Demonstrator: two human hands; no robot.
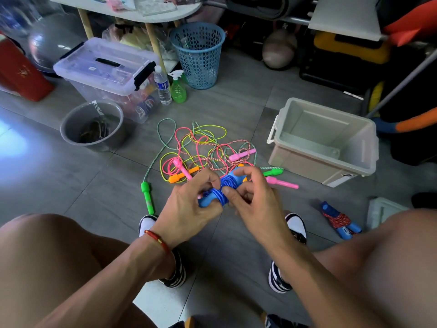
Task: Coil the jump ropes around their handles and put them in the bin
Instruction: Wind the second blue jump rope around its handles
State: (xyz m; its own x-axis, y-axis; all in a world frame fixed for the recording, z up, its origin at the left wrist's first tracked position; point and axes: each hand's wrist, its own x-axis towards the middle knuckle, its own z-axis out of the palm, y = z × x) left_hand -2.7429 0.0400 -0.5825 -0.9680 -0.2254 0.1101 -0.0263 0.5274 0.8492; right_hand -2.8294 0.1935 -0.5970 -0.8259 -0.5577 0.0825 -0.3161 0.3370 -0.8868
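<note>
Both hands, left (189, 209) and right (255, 202), grasp a blue jump rope (222, 188) coiled round its handles, above tangled ropes (201, 147) on the floor; the grey bin (324, 157) sits just beside the tangle.

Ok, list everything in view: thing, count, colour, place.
blue jump rope: 1, blue, coiled on its handles, in both hands
tangled jump ropes: several, pink, green, yellow, orange, on floor
coiled jump rope: 1, red rope with blue handles, floor right
bin: 1, beige, open, right
lidded storage box: 1, clear, left
basket: 1, blue, back
bucket: 1, grey, left
water bottle: 1, clear
spray bottle: 1, green
left hand: gripping handles
right hand: pinching rope
</note>
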